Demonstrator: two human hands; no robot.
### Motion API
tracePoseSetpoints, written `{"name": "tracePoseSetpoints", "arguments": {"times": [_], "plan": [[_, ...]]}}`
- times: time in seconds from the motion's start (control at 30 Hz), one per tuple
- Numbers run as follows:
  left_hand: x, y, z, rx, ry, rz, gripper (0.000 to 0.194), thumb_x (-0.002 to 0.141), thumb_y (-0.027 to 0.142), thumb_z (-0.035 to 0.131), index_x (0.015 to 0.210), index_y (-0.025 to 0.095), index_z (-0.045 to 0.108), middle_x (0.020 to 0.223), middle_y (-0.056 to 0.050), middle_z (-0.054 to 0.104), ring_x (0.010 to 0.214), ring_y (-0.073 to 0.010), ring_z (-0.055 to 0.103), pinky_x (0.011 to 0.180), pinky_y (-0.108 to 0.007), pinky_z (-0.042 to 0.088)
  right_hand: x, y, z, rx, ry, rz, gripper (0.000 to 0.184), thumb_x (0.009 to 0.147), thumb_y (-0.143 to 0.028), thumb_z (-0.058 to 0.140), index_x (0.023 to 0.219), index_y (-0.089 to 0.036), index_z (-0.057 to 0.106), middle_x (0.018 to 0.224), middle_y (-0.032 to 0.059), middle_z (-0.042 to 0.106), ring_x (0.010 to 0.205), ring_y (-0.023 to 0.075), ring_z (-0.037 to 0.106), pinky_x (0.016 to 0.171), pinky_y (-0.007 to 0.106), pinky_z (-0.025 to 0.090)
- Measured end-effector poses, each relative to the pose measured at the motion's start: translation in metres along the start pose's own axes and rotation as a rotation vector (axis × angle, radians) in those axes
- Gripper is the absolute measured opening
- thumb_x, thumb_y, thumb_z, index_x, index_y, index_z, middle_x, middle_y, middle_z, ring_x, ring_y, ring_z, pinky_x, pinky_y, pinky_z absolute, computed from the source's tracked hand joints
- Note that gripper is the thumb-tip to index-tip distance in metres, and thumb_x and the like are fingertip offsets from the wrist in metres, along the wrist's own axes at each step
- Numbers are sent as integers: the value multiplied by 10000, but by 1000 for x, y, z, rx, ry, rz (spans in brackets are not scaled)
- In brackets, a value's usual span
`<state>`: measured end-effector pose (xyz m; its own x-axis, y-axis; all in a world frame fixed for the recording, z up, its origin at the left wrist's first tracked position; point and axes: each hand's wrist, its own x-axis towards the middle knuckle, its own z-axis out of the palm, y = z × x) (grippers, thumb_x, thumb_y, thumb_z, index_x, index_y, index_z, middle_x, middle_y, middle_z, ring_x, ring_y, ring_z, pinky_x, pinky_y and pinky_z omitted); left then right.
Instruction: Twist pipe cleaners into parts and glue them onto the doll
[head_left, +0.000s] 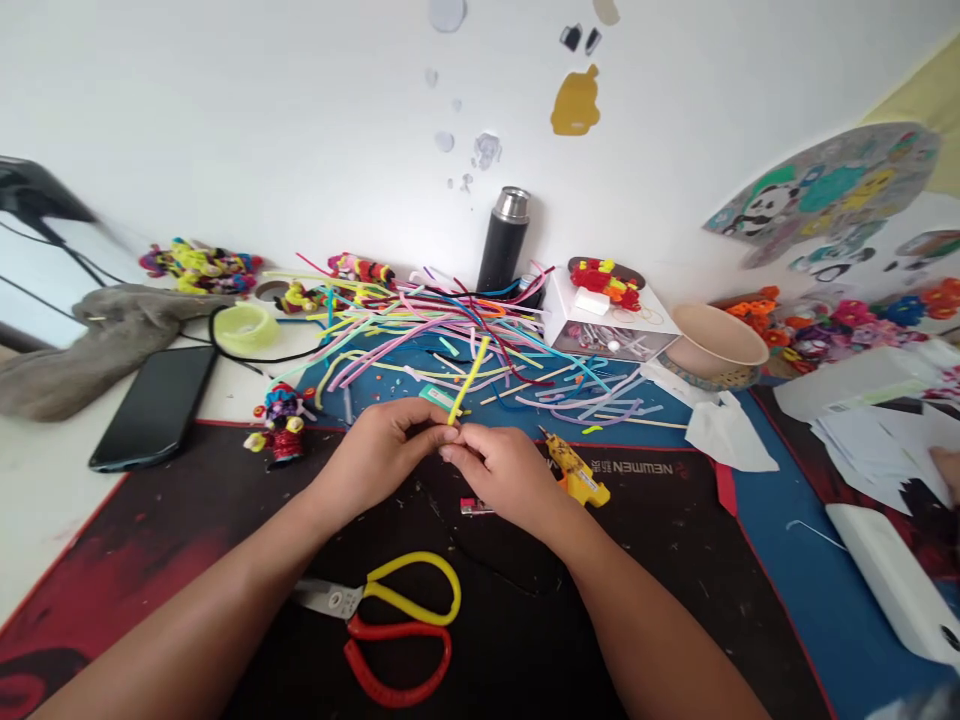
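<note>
A yellow pipe cleaner (470, 378) stands up from between my fingertips, slightly tilted to the right. My left hand (394, 440) pinches it near its lower end. Close against it, my right hand (502, 470) is closed too, thumb and forefinger at the same spot; the pipe cleaner's lower end is hidden by the fingers. Scissors (401, 630) with one yellow and one red handle lie on the dark mat (525, 640) below my hands. A yellow glue gun (577, 470) rests just right of my right hand. Under that hand a small red-and-silver item (474, 506) shows in part.
Behind my hands lies a pile of coloured pipe cleaners (420, 325). A black flask (502, 240), a white box (600, 320) and a beige bowl (716, 345) stand by the wall. At left are a phone (154, 410) and a small doll (283, 425). Another person's hand (946, 465) shows far right.
</note>
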<state>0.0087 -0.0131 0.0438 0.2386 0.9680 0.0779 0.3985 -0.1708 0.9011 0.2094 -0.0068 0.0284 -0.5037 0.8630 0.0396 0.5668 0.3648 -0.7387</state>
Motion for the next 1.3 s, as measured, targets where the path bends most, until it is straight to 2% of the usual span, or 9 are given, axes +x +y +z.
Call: {"name": "tracePoseSetpoints", "arguments": {"times": [0.2, 0.33, 0.43, 0.53, 0.7, 0.83, 0.97, 1.17, 1.3], "plan": [[0, -5, -5, -13, -77, 5, 162, 922, 358, 698, 902, 251, 818, 892, -21, 828, 847, -233, 748, 799, -307, 546, 0, 7, 2, 2, 26, 16, 404, 1066, -376, 633, 701, -230, 538, 591, -26, 554, 552, 146, 432, 584, 301, 260], [1, -12, -2, -104, -100, -64, 187, 927, 382, 713, 922, 231, 824, 852, -22, 804, 753, -208, 720, 725, -295, 548, -1, 9, 3, 13, 23, 20, 306, 1046, -347, 641, 765, -227, 643, 628, -20, 607, 570, 149, 477, 591, 299, 296], [2, -16, 1, -261, -64, -121, 219, 910, 424, 769, 908, 211, 820, 832, -20, 792, 699, -180, 686, 696, -281, 555, -1, 10, 4, 103, 29, 43, 217, 1041, -343, 645, 877, -227, 729, 672, -14, 652, 589, 153, 537, 592, 288, 352], [4, -18, 5, -430, 1, -166, 282, 843, 454, 872, 929, 190, 822, 871, -33, 798, 718, -170, 695, 730, -282, 577, -2, 14, 5, 260, 62, 77, 225, 1056, -404, 643, 964, -226, 745, 712, -15, 663, 588, 150, 584, 582, 277, 410], [5, -21, 10, -597, 65, -220, 375, 758, 500, 965, 886, 180, 816, 845, -52, 796, 749, -190, 723, 786, -317, 616, -2, 19, 7, 449, 119, 118, 289, 1065, -474, 643, 943, -224, 718, 682, -36, 625, 550, 131, 592, 566, 262, 462], [5, -18, 11, -552, 48, -211, 387, 715, 512, 994, 862, 194, 831, 866, -58, 812, 770, -208, 735, 781, -331, 635, 0, 15, 5, 514, 191, 150, 294, 1042, -494, 652, 952, -219, 705, 639, -46, 599, 517, 124, 575, 529, 250, 453], [4, -16, 10, -509, 22, -224, 417, 727, 568, 978, 837, 190, 842, 856, -76, 812, 766, -219, 737, 749, -334, 644, 2, 11, 4, 562, 207, 170, 304, 1013, -520, 668, 964, -220, 693, 633, -54, 593, 491, 120, 565, 510, 249, 457], [5, -17, 5, -552, 115, -253, 446, 693, 538, 1015, 907, 183, 852, 850, -76, 832, 730, -202, 736, 736, -315, 633, 2, 11, 2, 519, 211, 142, 260, 1031, -461, 648, 943, -221, 694, 589, -65, 573, 475, 117, 559, 518, 253, 425], [5, -8, 5, -494, 53, -213, 450, 675, 575, 1013, 831, 193, 834, 789, -57, 803, 711, -206, 724, 716, -319, 629, 2, 10, 2, 485, 228, 148, 266, 1033, -459, 644, 925, -222, 695, 571, -68, 560, 463, 116, 538, 526, 261, 414]]}}
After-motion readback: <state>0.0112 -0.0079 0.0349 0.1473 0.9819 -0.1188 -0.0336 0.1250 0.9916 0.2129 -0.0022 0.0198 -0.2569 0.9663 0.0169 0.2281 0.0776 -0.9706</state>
